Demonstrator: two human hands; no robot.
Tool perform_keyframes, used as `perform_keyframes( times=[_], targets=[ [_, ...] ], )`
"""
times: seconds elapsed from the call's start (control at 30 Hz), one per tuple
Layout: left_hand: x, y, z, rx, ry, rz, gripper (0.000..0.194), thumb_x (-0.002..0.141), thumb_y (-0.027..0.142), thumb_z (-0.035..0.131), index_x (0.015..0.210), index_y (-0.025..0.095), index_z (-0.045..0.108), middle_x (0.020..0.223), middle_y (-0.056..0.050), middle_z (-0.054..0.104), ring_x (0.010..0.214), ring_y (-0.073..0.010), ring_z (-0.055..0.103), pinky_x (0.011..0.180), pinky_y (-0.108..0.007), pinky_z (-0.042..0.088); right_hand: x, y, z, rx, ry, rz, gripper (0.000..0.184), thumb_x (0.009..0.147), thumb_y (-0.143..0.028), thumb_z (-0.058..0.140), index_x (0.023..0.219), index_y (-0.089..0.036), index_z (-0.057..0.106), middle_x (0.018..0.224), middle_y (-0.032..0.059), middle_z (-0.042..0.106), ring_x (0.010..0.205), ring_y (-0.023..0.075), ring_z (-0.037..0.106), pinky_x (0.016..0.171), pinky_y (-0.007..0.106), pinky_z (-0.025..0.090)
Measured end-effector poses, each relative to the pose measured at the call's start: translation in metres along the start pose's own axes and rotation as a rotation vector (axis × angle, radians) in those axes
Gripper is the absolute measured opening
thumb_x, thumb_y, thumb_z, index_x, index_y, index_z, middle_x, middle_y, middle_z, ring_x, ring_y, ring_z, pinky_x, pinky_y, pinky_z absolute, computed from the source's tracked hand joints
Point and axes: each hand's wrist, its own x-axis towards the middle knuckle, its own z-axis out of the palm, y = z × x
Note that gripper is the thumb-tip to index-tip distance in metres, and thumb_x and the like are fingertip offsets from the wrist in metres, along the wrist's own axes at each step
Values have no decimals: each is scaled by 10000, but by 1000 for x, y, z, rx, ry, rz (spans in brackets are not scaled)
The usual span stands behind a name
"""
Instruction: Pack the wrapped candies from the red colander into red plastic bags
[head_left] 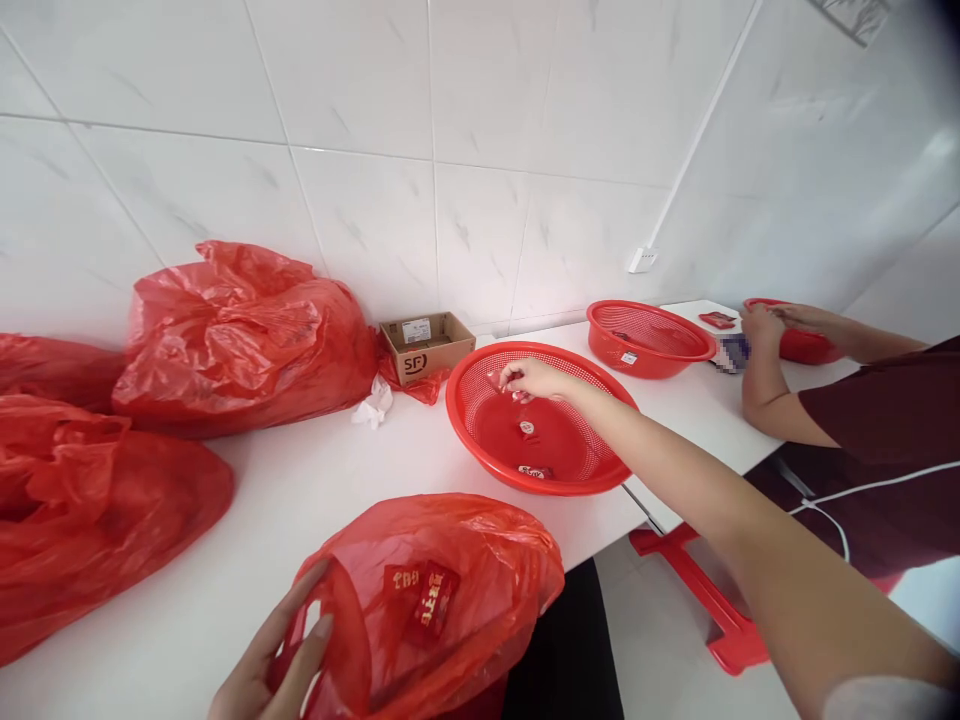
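Observation:
My left hand [281, 655] is closed on the rim of a red plastic bag [480, 540], holding its mouth apart. Inside that bag lie two small red packets [433, 602] with gold lettering. My right hand [534, 380] reaches over a round red plastic basket [469, 425] with mesh walls. Its fingertips pinch a small red packet [495, 379], partly hidden by the fingers. On the basket's floor rest a small packet with a white round label [527, 429] and a dark-and-white printed packet [535, 471].
Bulging red bags [247, 340] stand at the left along the tiled wall. Beside them are a cardboard box [427, 350] and crumpled tissue [373, 402]. A second red basket [649, 345] stands behind. A co-worker's hands [765, 325] are at the far right, near a red stool [712, 600].

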Motion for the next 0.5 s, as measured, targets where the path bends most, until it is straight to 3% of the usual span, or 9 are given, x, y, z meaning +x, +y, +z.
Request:
perform_keyframes(
  times=[0.07,0.13,0.2,0.23,0.33,0.43,0.5],
  targets=[
    [-6,15,7,-38,32,10,617,758,621,609,1323,381,541,1392,44,541,1344,-271,420,1141,-433,298,-26,-28,11,137,-98,-133,172,939,-192,500,1074,-184,606,1051,54,662,774,94,640,710,217,534],
    [-10,29,15,-72,42,21,624,760,593,625,1330,355,542,1373,22,561,1328,-273,441,1117,-406,341,-57,-56,36,353,-334,-318,170,914,-242,536,1047,-182,623,961,42,669,740,102,645,683,230,536],
    [-10,40,20,-88,26,32,641,761,572,632,1347,333,530,1368,2,567,1307,-284,463,1093,-396,375,-88,-79,68,362,-582,-419,179,893,-227,547,1030,-193,655,985,42,668,785,119,659,707,245,536],
    [-10,44,21,-88,13,38,644,764,564,630,1353,328,524,1370,-5,565,1298,-289,473,1091,-403,375,-99,-87,83,266,-585,-454,190,873,-195,559,1024,-201,674,1015,50,663,845,139,660,733,254,531],
    [-8,47,19,-73,-1,77,623,765,534,631,1342,319,540,1393,-10,543,1316,-286,452,1131,-414,304,-112,-96,104,-9,-380,-479,291,857,-184,576,1119,-258,678,1159,74,611,936,177,640,833,321,506],
    [-10,43,12,-88,4,94,607,767,495,640,1336,304,551,1416,-9,518,1357,-263,400,1147,-368,272,-93,-78,84,84,-243,-446,295,924,-273,501,1192,-270,623,1109,61,638,844,143,644,795,308,515],
    [-14,42,9,-144,1,67,627,761,466,662,1349,282,540,1417,-27,517,1349,-261,412,1096,-318,356,-73,-54,61,95,-123,-338,333,942,-335,466,1253,-265,563,1106,68,642,820,141,644,742,291,522]
  ],
)
